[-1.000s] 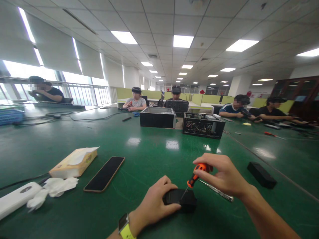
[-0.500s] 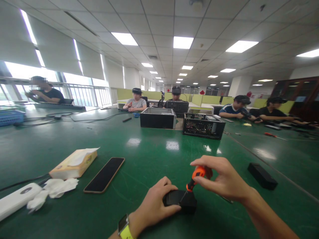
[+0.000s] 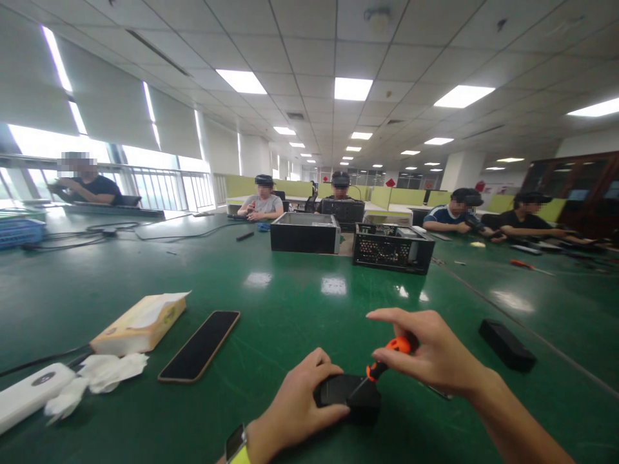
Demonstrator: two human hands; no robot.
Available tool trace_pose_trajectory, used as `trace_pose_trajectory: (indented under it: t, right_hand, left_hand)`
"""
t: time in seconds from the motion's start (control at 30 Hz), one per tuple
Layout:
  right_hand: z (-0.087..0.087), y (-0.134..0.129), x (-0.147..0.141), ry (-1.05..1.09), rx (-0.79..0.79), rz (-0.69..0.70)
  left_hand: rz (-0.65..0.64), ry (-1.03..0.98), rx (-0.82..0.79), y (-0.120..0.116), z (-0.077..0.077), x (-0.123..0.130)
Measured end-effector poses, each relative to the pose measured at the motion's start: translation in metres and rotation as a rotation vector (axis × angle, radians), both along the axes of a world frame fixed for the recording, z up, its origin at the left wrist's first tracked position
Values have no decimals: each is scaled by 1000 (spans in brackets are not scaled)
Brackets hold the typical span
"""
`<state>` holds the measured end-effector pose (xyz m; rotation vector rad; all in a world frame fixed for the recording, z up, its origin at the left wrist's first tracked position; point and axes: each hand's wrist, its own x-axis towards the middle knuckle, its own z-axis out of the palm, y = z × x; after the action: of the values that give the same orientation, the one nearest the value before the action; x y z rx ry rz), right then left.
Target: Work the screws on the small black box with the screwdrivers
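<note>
Block (image 3: 366,405) looks light, stiff, kinda slick, so pinch its sides. Left hand (image 3: 296,407) has it clamped; right hand (image 3: 438,354) half-curls round the screwdriver (image 3: 399,345).

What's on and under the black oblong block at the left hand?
The orange and black screwdriver seems to rest its tip on the black block; the left hand covers one end. Anything underneath is hidden.

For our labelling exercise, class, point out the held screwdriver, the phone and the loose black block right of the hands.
Held screwdriver (image 3: 376,370): head view, lower handle.
Phone (image 3: 199,347): head view, middle of the screen.
Loose black block (image 3: 506,342): head view, upper surface.
</note>
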<state>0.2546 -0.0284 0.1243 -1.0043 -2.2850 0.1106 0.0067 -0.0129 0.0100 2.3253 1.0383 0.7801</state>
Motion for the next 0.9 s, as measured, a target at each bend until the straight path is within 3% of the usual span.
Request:
trace_pose_trajectory:
  t: [0.2, 0.4, 0.57, 0.73, 0.9]
  right_hand:
    - [7, -4, 1, -4, -60, 72]
    - [8, -5, 2, -105, -30, -57]
    - [14, -8, 4, -80, -60, 28]
    - [11, -9, 4, -160, -67, -91]
    - [12, 5, 18, -75, -182, -53]
  left_hand:
    - [-9, -6, 0, 0, -1, -1]
    - [-5, -6, -10, -1, 0, 0]
    - [-11, -7, 5, 0, -1, 0]
    - [-11, -16, -5, -1, -1, 0]
    - [2, -12, -9, -1, -1, 1]
